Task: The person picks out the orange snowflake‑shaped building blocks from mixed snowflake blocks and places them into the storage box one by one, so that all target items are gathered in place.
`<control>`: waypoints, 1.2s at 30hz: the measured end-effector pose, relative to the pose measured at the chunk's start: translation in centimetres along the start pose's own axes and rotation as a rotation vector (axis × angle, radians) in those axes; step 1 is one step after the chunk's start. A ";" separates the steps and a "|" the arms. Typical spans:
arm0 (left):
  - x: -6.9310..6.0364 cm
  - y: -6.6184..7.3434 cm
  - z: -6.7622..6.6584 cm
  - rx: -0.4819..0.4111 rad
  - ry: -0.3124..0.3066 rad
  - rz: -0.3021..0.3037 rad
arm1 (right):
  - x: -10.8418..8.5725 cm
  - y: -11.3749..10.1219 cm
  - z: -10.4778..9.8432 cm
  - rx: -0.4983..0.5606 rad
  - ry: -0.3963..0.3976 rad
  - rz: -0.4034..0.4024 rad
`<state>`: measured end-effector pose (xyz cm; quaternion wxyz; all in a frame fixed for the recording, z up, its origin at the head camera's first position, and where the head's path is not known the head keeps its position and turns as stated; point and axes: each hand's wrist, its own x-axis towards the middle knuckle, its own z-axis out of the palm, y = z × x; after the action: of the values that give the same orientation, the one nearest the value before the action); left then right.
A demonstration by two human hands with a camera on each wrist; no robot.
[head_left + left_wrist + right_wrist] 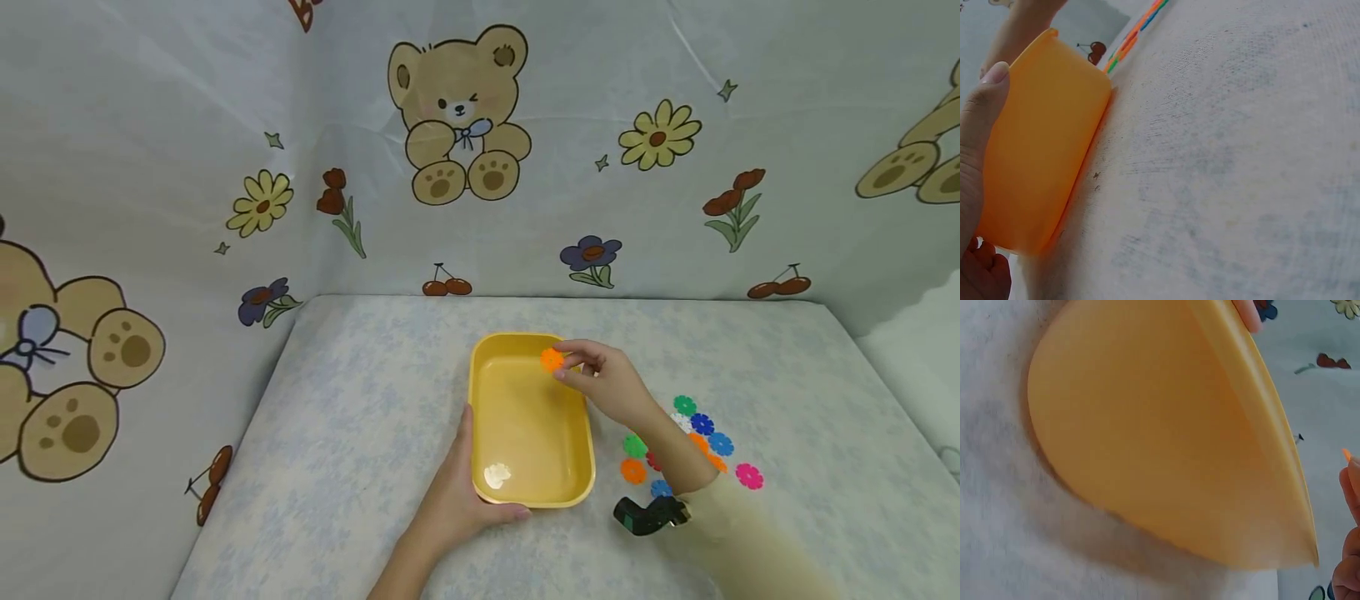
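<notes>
A yellow plastic tray [528, 417] with rounded corners stands on the table, its inside bare apart from a pale shiny spot near the front. My left hand [457, 492] holds its front left corner, the thumb along the front rim and fingers along the left side. In the left wrist view the left thumb [991, 94] lies by the rim of the tray [1047, 137]. Above the tray's back right part, my right hand [603, 379] pinches an orange flower-shaped disc [552, 359] between thumb and fingertips. Only the disc's edge [1346, 454] shows in the right wrist view.
Right of the tray lie several flower-shaped discs, among them a pink one [749, 476], a dark blue one [702, 424] and an orange one [633, 471]. The right forearm covers some. A black device [649, 516] sits at the right wrist. Behind hangs a bear-print cloth [555, 100].
</notes>
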<state>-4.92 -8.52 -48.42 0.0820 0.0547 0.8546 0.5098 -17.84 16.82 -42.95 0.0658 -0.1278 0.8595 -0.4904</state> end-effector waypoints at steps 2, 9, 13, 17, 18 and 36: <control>0.0 0.0 0.0 0.005 -0.004 0.001 | 0.3 -0.5 0.9 0.004 -0.018 -0.012; 0.0 -0.2 -0.1 -0.002 -0.010 0.007 | 1.3 -1.6 4.0 -0.056 -0.067 -0.019; 0.0 -0.2 -0.1 0.012 -0.010 0.011 | 1.7 -1.9 5.5 -0.081 -0.073 -0.025; 0.0 -0.2 -0.2 0.019 -0.009 0.008 | 2.3 -1.7 6.9 -0.086 -0.068 -0.023; 0.0 -0.2 -0.2 0.021 -0.009 0.009 | 2.4 -1.6 7.2 -0.083 -0.065 -0.011; 0.0 -0.1 -0.1 0.046 -0.015 0.011 | 3.6 -0.5 9.4 -0.354 0.006 0.076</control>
<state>-4.97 -8.63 -48.45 0.0843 0.0653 0.8650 0.4902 -18.94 7.78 -47.24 0.0580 -0.1033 0.9369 -0.3289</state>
